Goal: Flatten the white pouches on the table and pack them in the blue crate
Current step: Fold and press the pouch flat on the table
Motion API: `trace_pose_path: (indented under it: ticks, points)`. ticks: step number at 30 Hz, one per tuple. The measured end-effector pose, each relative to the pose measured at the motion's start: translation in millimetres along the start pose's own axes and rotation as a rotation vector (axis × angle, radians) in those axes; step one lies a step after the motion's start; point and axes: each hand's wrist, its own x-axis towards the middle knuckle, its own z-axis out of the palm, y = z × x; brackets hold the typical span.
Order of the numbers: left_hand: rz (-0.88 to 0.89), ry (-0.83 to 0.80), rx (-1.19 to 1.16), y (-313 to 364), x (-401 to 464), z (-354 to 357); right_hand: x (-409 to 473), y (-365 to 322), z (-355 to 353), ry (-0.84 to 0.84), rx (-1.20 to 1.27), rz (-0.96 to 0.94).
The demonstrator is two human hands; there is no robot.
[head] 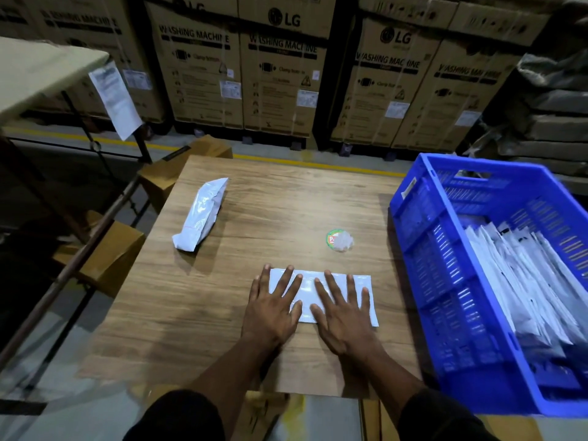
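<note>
Blue crate (413,218), right of table (286,192): many flattened pouches (521,275) already packed. Left hand (272,308) and right hand (345,313), fingers straight and spread, press one pouch (310,281) flat at near edge. One puffy pouch (200,214) left, far-left. Cartons (283,74) read "LG WASHING MACHINE".

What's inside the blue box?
The blue crate holds many flat white pouches, stacked leaning together. Whatever lies beneath them is covered, so it cannot be seen.

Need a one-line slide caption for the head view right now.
Both hands, left hand and right hand, press a white pouch flat on the table beside the blue crate.
</note>
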Motion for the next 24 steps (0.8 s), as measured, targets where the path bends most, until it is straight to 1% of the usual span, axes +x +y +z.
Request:
trace_pose_path:
  ticks: [3,5,8,9,10,12,14,16,19,21,24]
  points:
    - [-0.014,-0.025,0.040,1,0,-2,-8,24,0,-0.008,0.015,0.092]
    - [-0.011,-0.033,0.058,1,0,-3,-11,35,-1,-0.043,0.006,0.082]
    - [-0.021,-0.026,0.082,5,-2,-8,-10,33,-9,-0.066,0.038,0.084]
    - [-0.041,-0.029,0.095,6,-1,-10,-8,29,-11,-0.059,0.045,0.098]
    - [-0.067,-0.031,0.109,8,2,-10,-7,23,-14,-0.016,0.039,0.098]
    - [-0.076,-0.054,0.108,17,10,-9,-1,12,-19,0.072,0.029,0.048]
    - [-0.004,-0.145,0.080,29,15,-8,6,-1,-17,0.069,0.050,-0.047]
    - [0.040,-0.189,0.067,33,16,-4,12,-11,-7,0.038,0.065,-0.070]
    - [0.063,-0.171,0.098,31,11,2,12,-11,3,0.049,0.055,-0.032]
    - [0.033,-0.173,0.118,29,7,3,9,-8,7,0.021,0.030,-0.034]
    - [-0.039,-0.133,0.085,29,4,-4,7,0,6,0.045,0.013,-0.042]
